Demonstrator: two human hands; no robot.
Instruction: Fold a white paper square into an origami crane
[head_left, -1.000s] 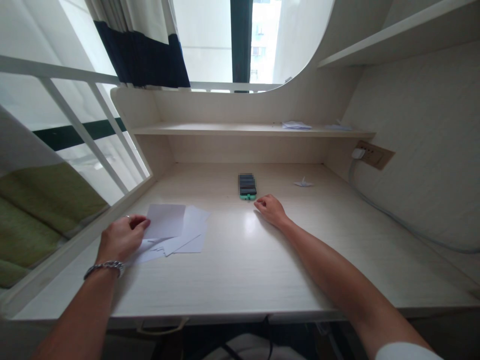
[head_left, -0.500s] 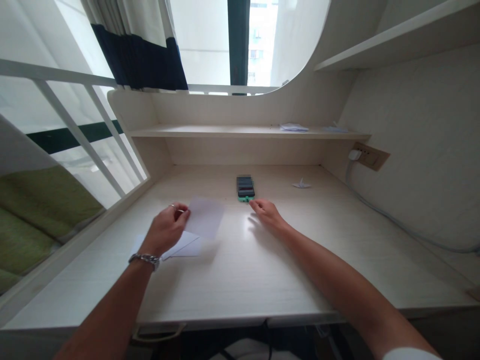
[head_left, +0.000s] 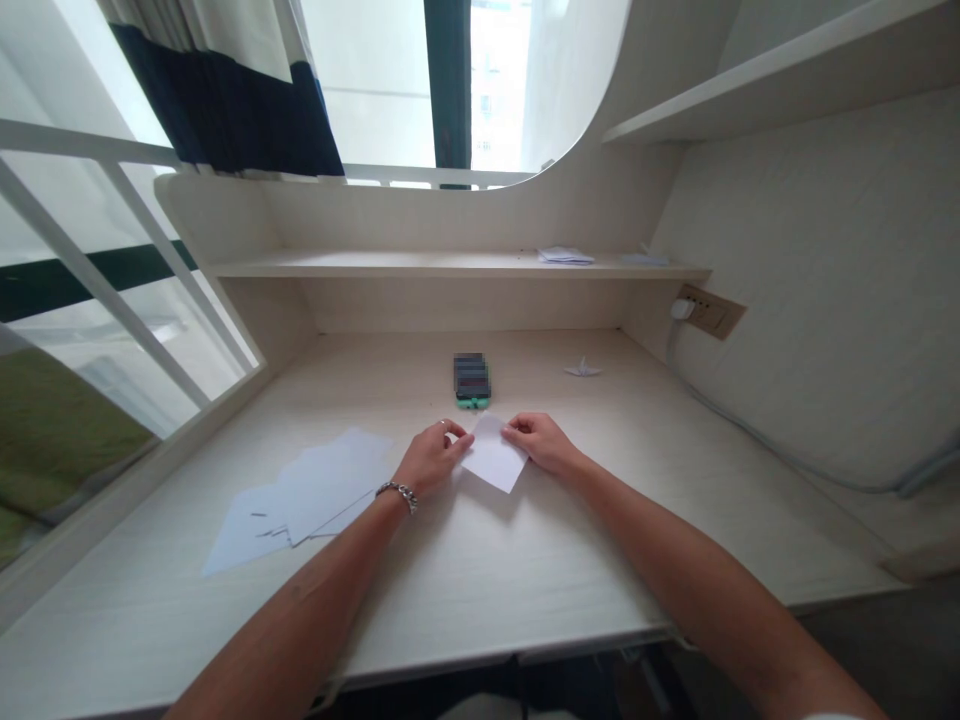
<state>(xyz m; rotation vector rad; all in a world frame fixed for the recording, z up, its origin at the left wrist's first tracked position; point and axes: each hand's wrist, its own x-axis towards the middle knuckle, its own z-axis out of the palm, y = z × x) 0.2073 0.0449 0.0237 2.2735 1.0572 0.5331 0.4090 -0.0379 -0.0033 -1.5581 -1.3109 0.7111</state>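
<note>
Since half a second ago you have carried the white sheet from the left part of the desk to its middle, and your right hand has come to meet it; the loose pile of papers stayed at the left and now lies fully uncovered.

Your left hand, with a metal bracelet on the wrist, reaches in from the lower left and pinches the left corner of the sheet between thumb and fingers. Your right hand comes from the lower right and pinches the opposite corner, fingers curled. Both forearms lie low over the desk. The sheet sits turned like a diamond between the two hands, just in front of the phone.

You have one sheet in the hands, one phone, one small folded paper figure further right on the desk, and several sheets in the pile; I cannot count them exactly. On the shelf lie some more folded papers.
</note>
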